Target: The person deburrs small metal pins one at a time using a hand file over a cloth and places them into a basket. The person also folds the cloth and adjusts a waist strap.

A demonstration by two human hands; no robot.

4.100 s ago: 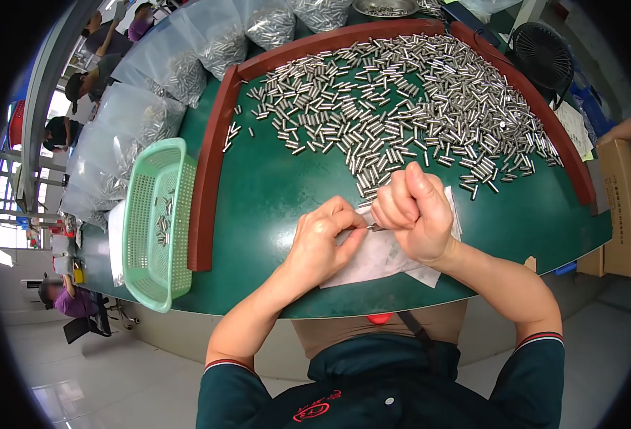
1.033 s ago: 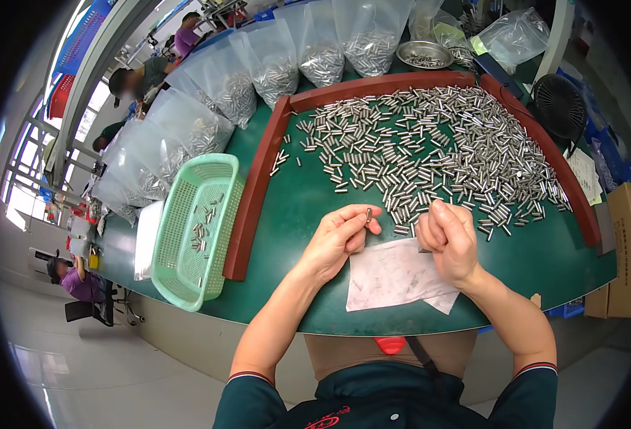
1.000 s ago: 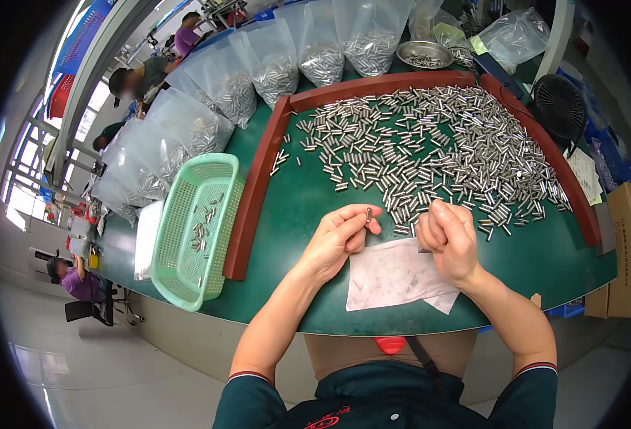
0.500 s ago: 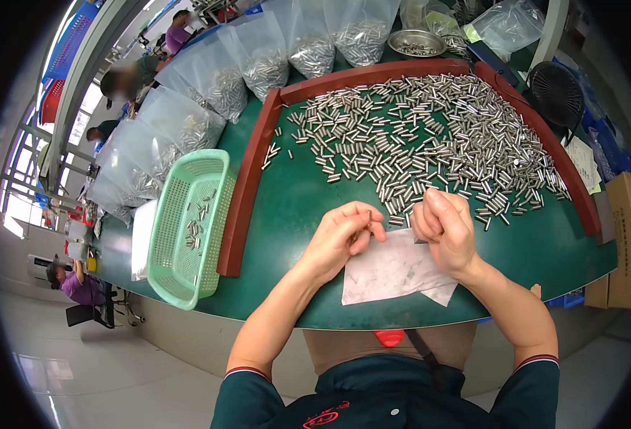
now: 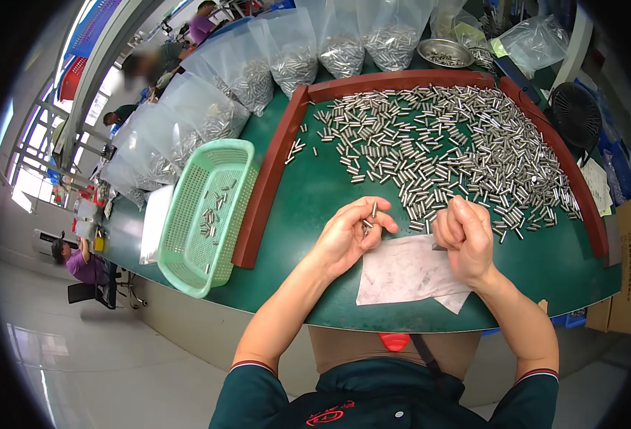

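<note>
The hands are apart: left hand [image 5: 338, 247] pinches metal pins [image 5: 374, 209] near the cloth [image 5: 401, 275]; right hand [image 5: 470, 239] is curled, its content I cannot tell. The basket [image 5: 222, 270] holds few pins; most, I judge, remain toward the table's [image 5: 323, 196] far edge.

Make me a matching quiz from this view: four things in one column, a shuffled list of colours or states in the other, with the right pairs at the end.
1. Basket
2. Cloth
3. Fan
4. Left hand

A. Black, outside the red border
B. Holding small metal pins
C. Light green, with metal pins inside
D. Pale, lying on the green table

Pairs: 1-C, 2-D, 3-A, 4-B.
</note>
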